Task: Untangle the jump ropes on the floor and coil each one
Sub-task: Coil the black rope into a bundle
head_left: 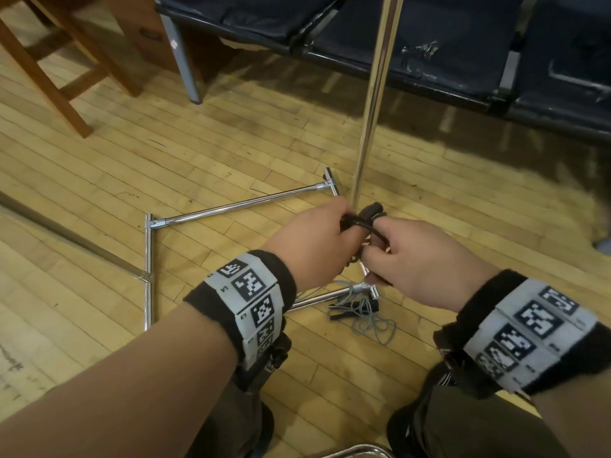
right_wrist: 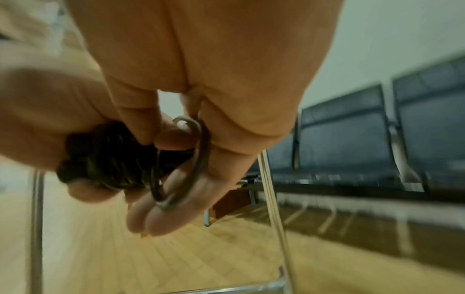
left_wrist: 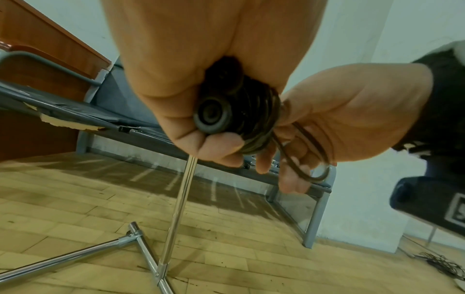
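The left hand (head_left: pixel 310 236) grips the black rope bundle (left_wrist: pixel 241 111) with its handles pointing away, while the right hand (head_left: pixel 406 259), just beside it, pinches the loose end loop (right_wrist: pixel 191 159); a grey rope (head_left: pixel 363 319) lies on the floor below.

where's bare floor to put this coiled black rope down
Bare wood inside the chrome frame, left of the left hand, and between the frame and the wooden chair leg. Crowded under the right hand: the grey rope lies there.
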A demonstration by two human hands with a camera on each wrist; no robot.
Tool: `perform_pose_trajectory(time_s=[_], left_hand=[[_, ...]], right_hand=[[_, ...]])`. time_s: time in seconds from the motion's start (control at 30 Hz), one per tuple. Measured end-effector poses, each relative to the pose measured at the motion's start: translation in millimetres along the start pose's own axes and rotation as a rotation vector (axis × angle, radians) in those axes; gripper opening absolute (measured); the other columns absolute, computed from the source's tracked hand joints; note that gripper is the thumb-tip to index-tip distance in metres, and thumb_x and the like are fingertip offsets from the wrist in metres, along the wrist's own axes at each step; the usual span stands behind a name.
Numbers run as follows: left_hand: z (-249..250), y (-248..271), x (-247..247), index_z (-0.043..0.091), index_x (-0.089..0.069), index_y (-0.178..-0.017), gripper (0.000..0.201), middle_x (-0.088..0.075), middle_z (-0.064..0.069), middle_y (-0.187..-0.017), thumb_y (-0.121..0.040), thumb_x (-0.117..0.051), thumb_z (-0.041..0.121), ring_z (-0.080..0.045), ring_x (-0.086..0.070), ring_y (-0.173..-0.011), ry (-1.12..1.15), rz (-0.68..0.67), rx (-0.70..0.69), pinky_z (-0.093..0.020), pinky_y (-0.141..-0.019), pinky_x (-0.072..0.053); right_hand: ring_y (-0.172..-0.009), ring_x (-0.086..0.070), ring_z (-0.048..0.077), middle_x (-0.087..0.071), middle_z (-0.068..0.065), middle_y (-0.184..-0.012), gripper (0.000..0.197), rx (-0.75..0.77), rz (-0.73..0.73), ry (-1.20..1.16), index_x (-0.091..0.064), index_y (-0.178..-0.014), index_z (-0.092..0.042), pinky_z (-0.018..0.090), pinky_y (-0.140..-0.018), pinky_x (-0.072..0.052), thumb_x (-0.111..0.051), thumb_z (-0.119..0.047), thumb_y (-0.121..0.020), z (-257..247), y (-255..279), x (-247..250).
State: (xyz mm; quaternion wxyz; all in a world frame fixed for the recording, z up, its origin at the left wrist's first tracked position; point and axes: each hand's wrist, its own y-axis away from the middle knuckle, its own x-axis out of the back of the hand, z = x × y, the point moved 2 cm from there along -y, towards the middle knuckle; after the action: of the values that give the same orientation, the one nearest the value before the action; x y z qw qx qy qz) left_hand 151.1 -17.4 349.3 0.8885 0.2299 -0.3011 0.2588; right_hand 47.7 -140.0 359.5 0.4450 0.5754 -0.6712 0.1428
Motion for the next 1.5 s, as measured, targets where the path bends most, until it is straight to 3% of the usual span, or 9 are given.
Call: perform_pose_trajectory(time_s=[0.1, 0.3, 0.57, 0.73, 1.0, 1.13, 1.23, 1.37, 1.5], left_hand=[[2, 3, 4, 0.025, -0.059, -0.115, 0.018, -0.071, 0.001, -0.084, -0.103, -0.058, 0.038, -0.016, -0.068, -0.064, 0.078, -0.012, 0.001, -0.040, -0.059, -0.062], [-4, 7, 15, 0.024, -0.055, -0.120, 0.042, -0.076, -0.008, -0.096, -0.089, -0.082, 0.029, -0.027, -0.078, -0.071, 0.290, -0.180, 0.087, -0.049, -0.064, -0.067], [-15, 0, 9, 0.022, -0.056, -0.097, 0.011, -0.072, -0.008, -0.085, -0.094, -0.066, 0.024, -0.018, -0.072, -0.053, 0.125, -0.047, 0.176, -0.030, -0.048, -0.060], [-20, -2, 12, 0.007, -0.061, -0.106, 0.014, -0.075, -0.018, -0.096, -0.094, -0.068, 0.009, -0.037, -0.077, -0.079, 0.510, -0.105, 0.249, -0.043, -0.058, -0.063], [-2, 5, 13, 0.008, -0.061, -0.117, 0.034, -0.067, -0.013, -0.092, -0.084, -0.066, 0.011, -0.027, -0.066, -0.074, 1.067, -0.307, 0.069, -0.034, -0.055, -0.050], [6, 5, 10, 0.012, -0.061, -0.109, 0.034, -0.066, -0.011, -0.083, -0.095, -0.065, 0.042, -0.027, -0.063, -0.065, 0.972, -0.249, 0.061, -0.033, -0.053, -0.045], [10, 8, 6, 0.015, -0.064, -0.100, 0.024, -0.068, -0.011, -0.080, -0.097, -0.064, 0.039, -0.027, -0.064, -0.064, 0.805, -0.255, -0.055, -0.030, -0.051, -0.048], [14, 13, 4, 0.020, -0.063, -0.100, 0.021, -0.070, -0.005, -0.080, -0.094, -0.064, 0.040, -0.020, -0.066, -0.068, 0.593, -0.303, -0.142, -0.031, -0.058, -0.052], [15, 15, 4, 0.026, -0.063, -0.098, 0.015, -0.070, -0.006, -0.079, -0.095, -0.063, 0.040, -0.018, -0.066, -0.066, 0.580, -0.301, -0.161, -0.031, -0.059, -0.052]], right_hand=[[-0.062, -0.072, 0.007, -0.076, -0.003, -0.082, 0.008, -0.036, -0.115, -0.337, -0.058, -0.104, -0.024, 0.024, -0.052, -0.053, -0.058, -0.019, -0.097, 2, 2, -1], [-0.055, -0.050, 0.003, -0.057, -0.006, -0.069, 0.010, -0.025, -0.123, -0.181, -0.060, -0.097, -0.040, 0.032, -0.054, -0.043, -0.055, -0.032, -0.094, 5, 0, 8], [-0.052, -0.045, 0.002, -0.047, -0.011, -0.055, 0.040, 0.090, -0.067, -0.005, -0.064, -0.082, -0.029, 0.029, -0.054, -0.039, -0.037, -0.055, -0.098, -5, 9, 19], [-0.052, -0.042, 0.005, -0.044, -0.012, -0.055, 0.038, 0.162, -0.048, -0.051, -0.060, -0.076, -0.026, 0.024, -0.051, -0.037, -0.040, -0.053, -0.093, -5, 14, 29], [-0.049, -0.035, 0.015, -0.035, 0.007, -0.058, 0.035, 0.062, -0.217, -0.645, -0.063, -0.088, -0.001, 0.029, -0.047, -0.033, -0.053, -0.033, -0.097, 17, 8, 28], [-0.049, -0.038, 0.013, -0.035, 0.004, -0.061, 0.023, -0.049, -0.244, -0.960, -0.072, -0.092, -0.008, 0.028, -0.047, -0.026, -0.061, -0.028, -0.089, 27, 5, 29], [-0.046, -0.034, 0.009, -0.042, 0.002, -0.067, 0.021, -0.204, -0.289, -1.173, -0.066, -0.106, -0.009, 0.024, -0.044, -0.018, -0.062, -0.019, -0.088, 34, 3, 27], [-0.048, -0.040, 0.004, -0.050, -0.001, -0.067, 0.039, -0.353, -0.220, -1.329, -0.060, -0.117, -0.010, 0.015, -0.040, -0.032, -0.068, -0.017, -0.079, 34, -1, 20], [-0.056, -0.049, 0.004, -0.055, -0.001, -0.069, 0.029, -0.398, -0.057, -1.402, -0.066, -0.097, -0.007, 0.012, -0.044, -0.046, -0.073, -0.014, -0.069, 26, -5, 18]])
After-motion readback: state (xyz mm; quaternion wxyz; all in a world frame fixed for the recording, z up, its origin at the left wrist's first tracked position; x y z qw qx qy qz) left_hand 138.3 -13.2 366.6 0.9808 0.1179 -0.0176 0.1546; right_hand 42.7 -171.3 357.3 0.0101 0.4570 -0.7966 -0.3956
